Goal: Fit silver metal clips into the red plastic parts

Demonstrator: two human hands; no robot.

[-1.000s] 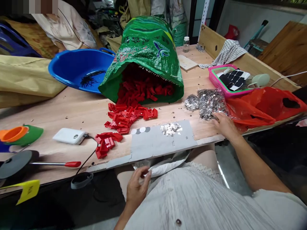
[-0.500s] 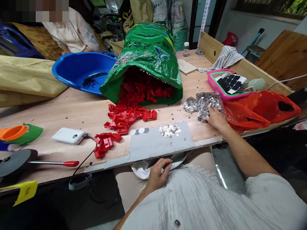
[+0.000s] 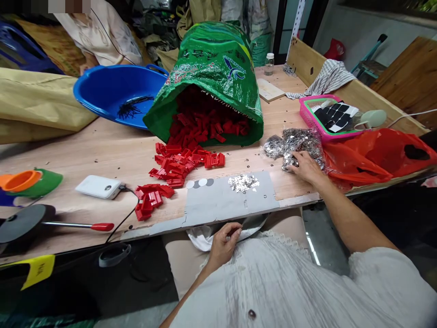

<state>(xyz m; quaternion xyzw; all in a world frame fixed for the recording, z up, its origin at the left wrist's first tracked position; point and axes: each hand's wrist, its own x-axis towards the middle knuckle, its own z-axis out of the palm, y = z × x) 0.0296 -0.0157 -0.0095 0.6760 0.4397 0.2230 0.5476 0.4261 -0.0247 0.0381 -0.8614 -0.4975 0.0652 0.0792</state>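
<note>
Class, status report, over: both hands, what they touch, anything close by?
Left hand pinching white bag in lap. Right hand resting on bag of silver parts. Red bag alongside it.

head cam | worn on head | faces forward-down over table (image 3: 102, 150) edge | close, lap to far clutter
</note>
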